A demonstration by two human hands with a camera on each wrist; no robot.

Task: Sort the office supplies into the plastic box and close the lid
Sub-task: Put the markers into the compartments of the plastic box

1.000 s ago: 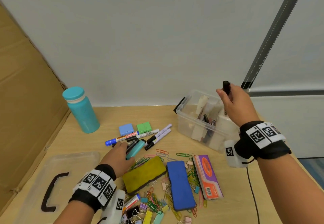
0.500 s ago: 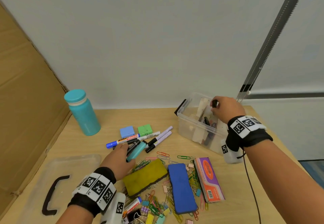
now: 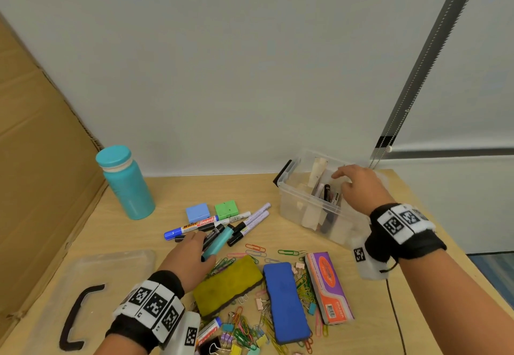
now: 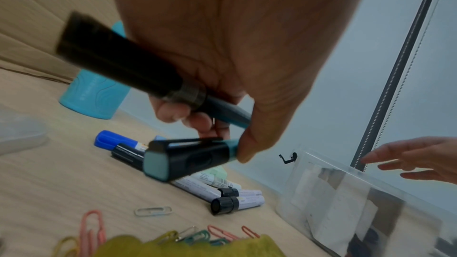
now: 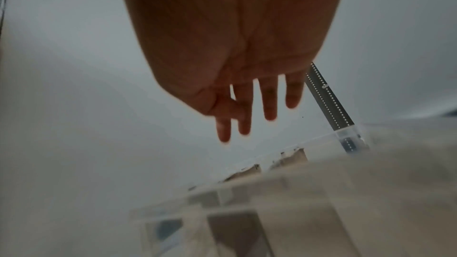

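Observation:
The clear plastic box (image 3: 294,204) stands open at the back right with pens and paper cards inside. My right hand (image 3: 345,179) hovers over it, fingers (image 5: 269,101) spread and straight, holding nothing. My left hand (image 3: 200,246) lies on the marker pile at centre. In the left wrist view its fingers (image 4: 173,112) curl round a black-capped marker (image 4: 118,62), and its thumb presses a teal highlighter (image 4: 188,160) with a black cap. More markers (image 3: 253,221) lie beside them on the table.
The box's lid (image 3: 111,268) with its black handle lies at front left. A teal bottle (image 3: 128,185) stands at back left by a cardboard wall. A yellow eraser (image 3: 226,285), a blue eraser (image 3: 285,301), a boxed eraser (image 3: 328,288) and several paper clips (image 3: 256,249) cover the front.
My right hand came down with a black marker into the box, let it go and now hovers open. My left hand has closed on markers in the pile.

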